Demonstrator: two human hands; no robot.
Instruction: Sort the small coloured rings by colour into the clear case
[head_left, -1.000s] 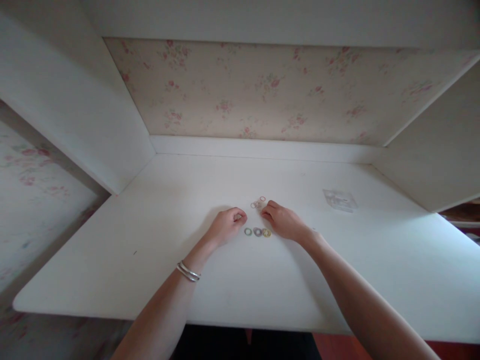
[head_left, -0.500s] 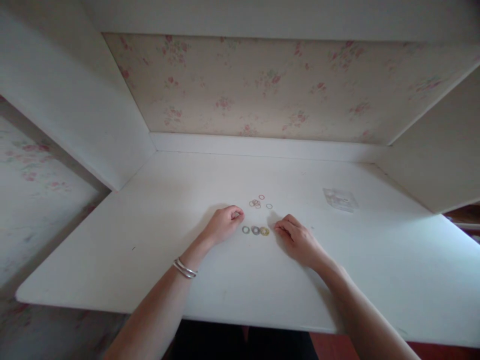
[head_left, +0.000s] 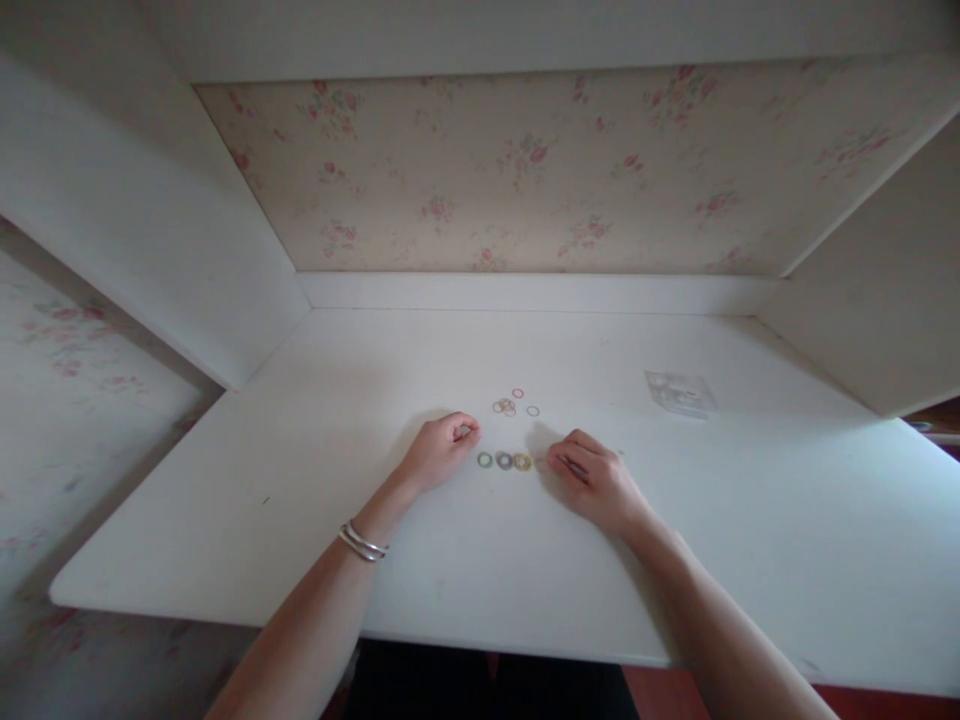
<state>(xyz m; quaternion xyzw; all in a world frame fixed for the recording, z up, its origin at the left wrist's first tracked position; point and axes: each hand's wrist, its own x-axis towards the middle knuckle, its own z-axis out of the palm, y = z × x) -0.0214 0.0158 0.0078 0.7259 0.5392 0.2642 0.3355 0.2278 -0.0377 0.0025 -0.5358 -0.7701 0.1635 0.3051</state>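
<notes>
My left hand (head_left: 444, 448) rests on the white desk with its fingers curled to the thumb; whatever they may hold is hidden. Opposite it, my right hand (head_left: 592, 470) is closed in a pinch, and a faint small shape shows at its fingertips, too unclear to name. Between the hands lies a row of small rings: a green ring (head_left: 485, 460), a grey ring (head_left: 505, 461) and a yellow ring (head_left: 523, 462). Farther back are a loose cluster of thin brownish rings (head_left: 505, 407), a red ring (head_left: 517, 393) and a single pale ring (head_left: 532, 411).
A clear plastic packet (head_left: 680, 393) lies at the back right of the white desk (head_left: 225, 530). A tiny dark sliver (head_left: 265, 500) is on the left side. Side panels and a flowered back wall (head_left: 487, 170) enclose the desk.
The view has shifted slightly. Both hands stay closed in nearly the same places, and a faint shape now shows by my right fingertips. The rings lie in the same arrangement.
</notes>
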